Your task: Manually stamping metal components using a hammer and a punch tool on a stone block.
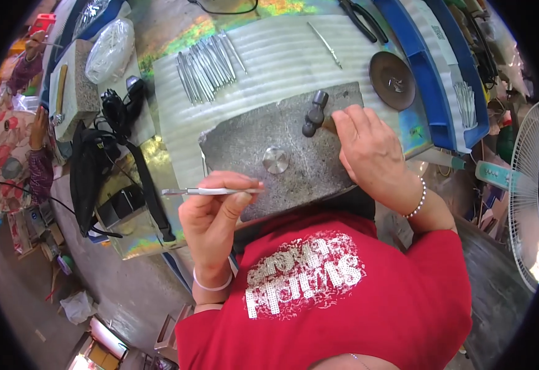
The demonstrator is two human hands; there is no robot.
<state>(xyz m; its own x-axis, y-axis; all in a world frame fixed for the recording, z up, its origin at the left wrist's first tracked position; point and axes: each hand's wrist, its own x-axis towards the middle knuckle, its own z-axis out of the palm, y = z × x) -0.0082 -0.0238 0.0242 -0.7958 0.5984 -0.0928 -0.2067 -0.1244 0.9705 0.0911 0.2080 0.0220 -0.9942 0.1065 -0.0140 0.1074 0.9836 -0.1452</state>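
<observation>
My left hand [211,213] pinches a slim silvery metal rod [180,192] between thumb and fingers, holding it level over the near-left edge of a grey stone slab [238,139]. In my right hand [374,151] is a small ball-peen hammer [316,112]; the fingers wrap its wooden handle close to the head, which is over the slab's far right part. Most of the handle is hidden by the hand. A round shiny metal disc [276,160] sits on the slab between my hands.
Beyond the slab, a bundle of metal rods [204,69] and a single thin rod [325,45] lie on white foam sheet. Pliers [365,21], a brown dish [392,81] and a blue tray [432,74] are right. A black strapped bag [90,166] and another person's hand [38,128] are left.
</observation>
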